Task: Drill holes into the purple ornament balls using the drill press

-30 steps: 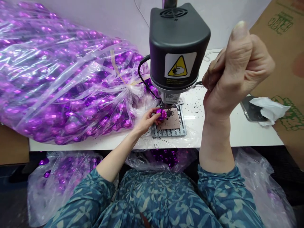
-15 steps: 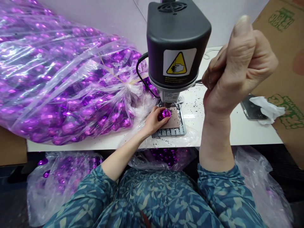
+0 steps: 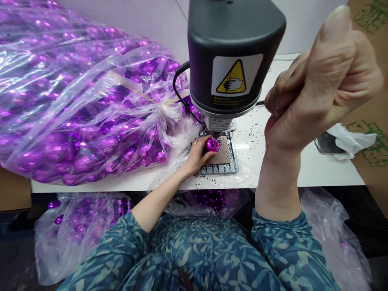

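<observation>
yellow lettering (image 3: 224,98) on the black machine (image 3: 233,30) reads "attention"; beneath, over the white tabletop (image 3: 324,173), the left hand (image 3: 197,154) clasps a purple ball (image 3: 213,144); the right hand (image 3: 324,76) grips a black rod (image 3: 260,103).

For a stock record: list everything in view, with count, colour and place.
table: 1, white, centre
base plate: 1, grey, on table
board: 1, brown, on base plate
specks: many, dark, around board
machine head: 1, black, above board
warning label: 1, white, on machine head
cable: 1, black, machine head's left
rod: 1, black, machine head's right
faceted ball: 1, purple, below machine head
bag of purple balls: 1, clear, table's left
lower bags: several, clear, below table
phone: 1, dark, table's right
tissue: 1, white, overlapping phone
cardboard boxes: 2, brown, both sides
leaf-print top: 1, blue-green, bottom
left hand: 1, bare, holding ball
right hand: 1, bare, fist at rod
</observation>
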Action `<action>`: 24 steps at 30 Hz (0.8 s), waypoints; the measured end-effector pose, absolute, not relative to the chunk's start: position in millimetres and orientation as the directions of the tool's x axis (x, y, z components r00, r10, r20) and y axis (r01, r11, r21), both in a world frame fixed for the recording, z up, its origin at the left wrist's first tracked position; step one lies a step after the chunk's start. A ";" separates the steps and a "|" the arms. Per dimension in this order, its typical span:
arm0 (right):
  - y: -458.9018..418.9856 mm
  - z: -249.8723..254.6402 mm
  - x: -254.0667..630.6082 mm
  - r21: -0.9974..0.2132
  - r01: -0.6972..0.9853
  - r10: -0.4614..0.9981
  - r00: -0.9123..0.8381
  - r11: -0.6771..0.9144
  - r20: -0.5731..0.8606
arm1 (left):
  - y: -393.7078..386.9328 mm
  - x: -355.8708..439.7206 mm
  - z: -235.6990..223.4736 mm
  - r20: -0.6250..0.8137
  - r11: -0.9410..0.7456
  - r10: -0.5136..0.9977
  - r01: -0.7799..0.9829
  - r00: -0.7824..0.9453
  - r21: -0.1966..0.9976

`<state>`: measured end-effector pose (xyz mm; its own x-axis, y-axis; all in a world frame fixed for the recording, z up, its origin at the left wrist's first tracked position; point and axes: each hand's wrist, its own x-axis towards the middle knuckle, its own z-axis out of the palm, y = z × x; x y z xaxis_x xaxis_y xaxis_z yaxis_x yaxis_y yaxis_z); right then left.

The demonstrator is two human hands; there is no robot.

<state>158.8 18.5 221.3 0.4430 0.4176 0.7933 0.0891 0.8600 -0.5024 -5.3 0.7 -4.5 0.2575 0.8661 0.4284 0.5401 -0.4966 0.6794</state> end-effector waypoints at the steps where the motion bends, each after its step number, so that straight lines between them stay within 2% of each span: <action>1: 18.5 221.8 159.1 -0.519 0.082 0.434 0.448 0.851 0.782 | 1.0 -4.5 -3.8 0.428 -0.499 0.865 0.538 0.260 0.680; 6: 19.1 222.5 160.3 -0.535 0.078 0.443 0.466 0.841 0.766 | -3.6 2.1 -0.3 0.422 -0.507 0.862 0.501 0.281 0.701; 13: 12.2 219.2 156.8 -0.498 0.082 0.398 0.494 0.863 0.773 | -7.7 6.5 2.1 0.329 -0.389 0.921 0.492 0.207 0.779; 16: 0.0 215.4 156.4 -0.601 0.096 0.484 0.501 0.793 0.718 | -7.8 6.1 3.0 0.310 -0.369 0.929 0.493 0.201 0.788; 18: -5.8 209.9 156.8 -0.625 0.084 0.508 0.504 0.776 0.699 | -8.2 5.8 3.6 0.306 -0.366 0.931 0.498 0.200 0.787; 22: -4.4 194.3 157.6 -0.442 0.032 0.369 0.497 0.897 0.785 | -9.3 5.9 5.6 0.298 -0.362 0.932 0.514 0.207 0.778; 24: -0.7 187.9 157.6 -0.390 0.027 0.327 0.494 0.920 0.805 | -9.7 6.0 6.6 0.289 -0.357 0.934 0.511 0.210 0.782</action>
